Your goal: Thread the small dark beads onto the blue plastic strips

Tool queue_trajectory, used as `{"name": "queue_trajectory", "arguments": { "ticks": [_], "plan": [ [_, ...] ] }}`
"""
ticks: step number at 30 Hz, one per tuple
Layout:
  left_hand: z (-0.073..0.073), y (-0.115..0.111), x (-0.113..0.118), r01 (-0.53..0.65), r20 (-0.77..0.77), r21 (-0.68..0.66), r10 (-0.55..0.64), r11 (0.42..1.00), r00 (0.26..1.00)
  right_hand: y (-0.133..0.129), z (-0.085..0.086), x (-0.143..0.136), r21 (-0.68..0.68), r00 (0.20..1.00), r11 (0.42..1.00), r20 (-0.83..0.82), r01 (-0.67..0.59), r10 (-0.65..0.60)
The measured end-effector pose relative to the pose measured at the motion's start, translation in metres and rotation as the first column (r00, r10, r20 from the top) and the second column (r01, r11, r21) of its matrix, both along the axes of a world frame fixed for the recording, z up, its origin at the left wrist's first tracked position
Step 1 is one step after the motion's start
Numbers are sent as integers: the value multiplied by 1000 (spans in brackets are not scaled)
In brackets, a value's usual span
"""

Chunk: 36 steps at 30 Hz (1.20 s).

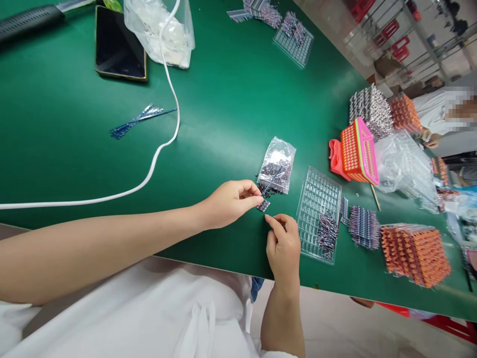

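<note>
My left hand [236, 204] is closed in a pinch on a small dark, silver-flecked strip [264, 206], just in front of a clear plastic bag [278, 161] of tiny dark beads. Loose dark beads [275, 192] lie at the bag's near edge, partly behind my left fingers. Just below the strip, my right hand [285, 243] has its fingers curled in. Whatever it may hold is too small to make out. To its right lies a clear compartment tray [311, 199], with thin dark-and-pink pieces [327, 236] heaped in its near right part.
A white cable [156, 159] curves across the green table, near blue strips [136, 122], a phone [119, 47] and a white-filled bag [164, 35]. To the right stand an orange-and-pink basket [359, 151] and orange stacks [415, 253]. Another person's hand [432, 139] is at far right.
</note>
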State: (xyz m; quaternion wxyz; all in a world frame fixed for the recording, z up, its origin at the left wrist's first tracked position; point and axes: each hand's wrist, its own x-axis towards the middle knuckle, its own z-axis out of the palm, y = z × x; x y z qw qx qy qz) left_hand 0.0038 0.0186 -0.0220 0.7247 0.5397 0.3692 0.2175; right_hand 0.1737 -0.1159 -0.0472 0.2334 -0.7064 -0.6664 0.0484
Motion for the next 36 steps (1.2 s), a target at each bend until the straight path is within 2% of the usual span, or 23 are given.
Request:
{"name": "queue_trajectory", "arguments": {
  "ticks": [6,16,36],
  "plan": [
    [3,1,1,0,-10,-7,0,1000,1000,-1,-1,1,36,994,999,-103,34,-31],
    [5,1,0,9,-25,-5,-9,1000,1000,0,0,3,88,982,989,-158,118,-103],
    [6,1,-1,22,-63,15,-21,1000,998,-1,0,3,16,990,999,-133,51,-48]
  ]
}}
